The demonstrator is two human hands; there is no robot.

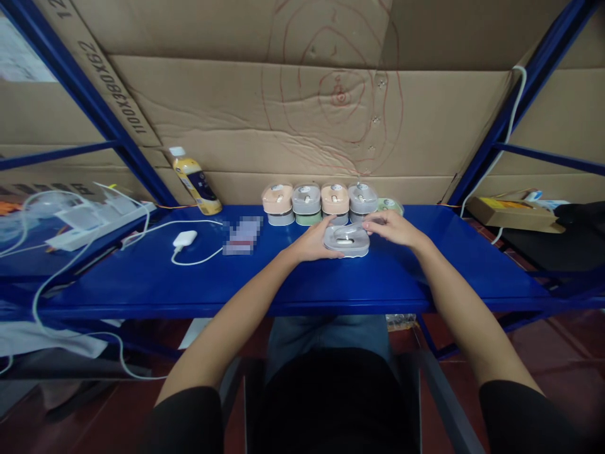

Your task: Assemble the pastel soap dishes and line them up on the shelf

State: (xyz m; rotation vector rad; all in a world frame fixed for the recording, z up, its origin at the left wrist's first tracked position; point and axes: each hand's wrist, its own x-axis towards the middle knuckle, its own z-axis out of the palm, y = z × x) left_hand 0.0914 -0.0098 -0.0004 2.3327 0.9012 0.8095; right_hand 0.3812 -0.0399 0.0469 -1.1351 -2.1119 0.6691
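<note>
A grey oval container [353,250] rests on the blue shelf in front of me, with a dark slot-like mark in its top. My left hand [314,243] wraps round its left side, thumb behind and fingers in front. At its upper right, my right hand [390,227] has its fingertips pinched on a clear plastic cover [347,231] lying over the container's top. Just behind stand stacked containers with clear lids: a peach one [277,200], a grey one [306,200], another peach one [334,198] and another grey one [363,197]. A green one [390,205] is partly hidden by my right hand.
Left on the blue shelf [142,277] are a yellow drink bottle [196,183], a white charger [184,238] with a cable and a blurred-out flat item [242,236]. A cardboard wall [212,101] closes the back. An open carton [515,214] lies at right.
</note>
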